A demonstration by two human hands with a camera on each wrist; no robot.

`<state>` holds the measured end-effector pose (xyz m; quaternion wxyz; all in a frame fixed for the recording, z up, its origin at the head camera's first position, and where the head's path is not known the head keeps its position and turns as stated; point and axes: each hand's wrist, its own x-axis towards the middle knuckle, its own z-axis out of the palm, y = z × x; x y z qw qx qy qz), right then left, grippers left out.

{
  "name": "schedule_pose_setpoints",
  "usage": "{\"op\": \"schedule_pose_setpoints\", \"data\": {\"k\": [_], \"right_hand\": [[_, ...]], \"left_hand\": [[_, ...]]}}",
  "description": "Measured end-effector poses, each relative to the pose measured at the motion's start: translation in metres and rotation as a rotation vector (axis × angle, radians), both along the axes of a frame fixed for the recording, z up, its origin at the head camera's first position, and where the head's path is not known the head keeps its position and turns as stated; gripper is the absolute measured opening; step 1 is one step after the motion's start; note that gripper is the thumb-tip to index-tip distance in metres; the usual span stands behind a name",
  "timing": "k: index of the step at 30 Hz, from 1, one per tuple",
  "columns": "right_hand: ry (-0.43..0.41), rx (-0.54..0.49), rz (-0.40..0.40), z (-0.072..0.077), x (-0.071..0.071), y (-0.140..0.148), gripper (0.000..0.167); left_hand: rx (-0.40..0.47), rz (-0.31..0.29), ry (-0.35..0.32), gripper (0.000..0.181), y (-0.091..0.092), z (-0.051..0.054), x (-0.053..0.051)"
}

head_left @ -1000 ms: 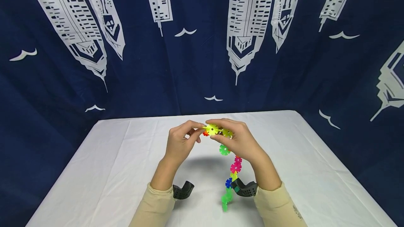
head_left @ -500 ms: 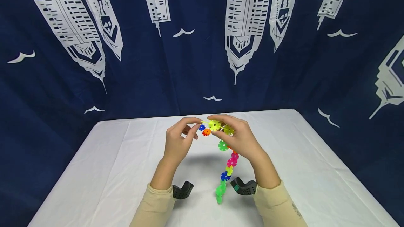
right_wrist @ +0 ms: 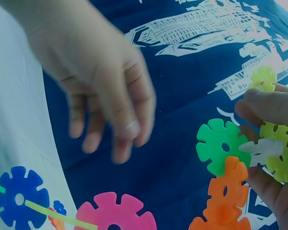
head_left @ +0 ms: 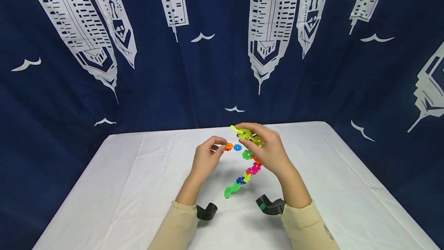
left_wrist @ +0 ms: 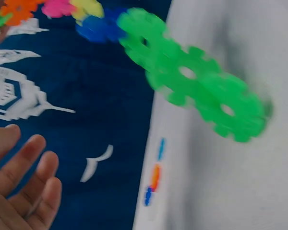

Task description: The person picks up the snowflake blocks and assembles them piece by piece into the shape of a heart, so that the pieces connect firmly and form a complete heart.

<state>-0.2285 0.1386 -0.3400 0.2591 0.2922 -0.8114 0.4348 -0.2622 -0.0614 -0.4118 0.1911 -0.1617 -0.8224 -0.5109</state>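
My right hand (head_left: 267,146) pinches yellow notched discs (head_left: 244,134) at the upper end of a linked chain, held above the table. From there the chain runs down through a green disc (head_left: 247,154), orange and pink discs (head_left: 252,169), yellow and blue, to green discs (left_wrist: 187,72) at its lower end. In the right wrist view a white disc (right_wrist: 264,151) shows between the yellow and green ones. My left hand (right_wrist: 105,96) hangs to the left of the chain with bent, loose fingers and nothing between them.
Beyond my left fingertips, loose discs lie near the far part of the white table (head_left: 145,173): an orange disc (head_left: 229,147), a light blue disc (head_left: 237,147) and a dark blue disc (left_wrist: 148,196). A navy curtain (head_left: 194,88) hangs behind.
My left hand has let go of the yellow disc and moved down and slightly right. The chain's lower end has swung up and to the left, while my right hand has risen slightly.
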Motion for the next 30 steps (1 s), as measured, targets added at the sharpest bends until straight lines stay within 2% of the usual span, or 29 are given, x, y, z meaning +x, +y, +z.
{"op": "schedule_pose_setpoints", "data": {"k": [5,9,12,18,24,30], "right_hand": [[-0.003,0.031,-0.029,-0.001,-0.001,0.002,0.039],[-0.022,0.042,-0.045,-0.001,-0.001,0.004,0.039],[-0.038,0.047,-0.049,0.0,-0.001,0.004,0.039],[-0.05,0.043,-0.055,0.0,-0.001,0.004,0.04],[-0.046,0.045,-0.037,0.0,-0.001,0.003,0.039],[-0.049,0.049,-0.036,-0.001,-0.001,0.004,0.04]], "left_hand": [[-0.06,0.017,-0.152,0.019,-0.001,-0.022,-0.019],[-0.162,0.062,-0.215,0.028,-0.006,-0.041,-0.039],[-0.235,0.116,-0.253,0.036,-0.009,-0.049,-0.051],[-0.38,0.19,-0.355,0.048,-0.009,-0.053,-0.065],[-0.497,0.232,-0.39,0.045,-0.006,-0.056,-0.075],[-0.511,0.262,-0.401,0.032,-0.005,-0.057,-0.078]]}}
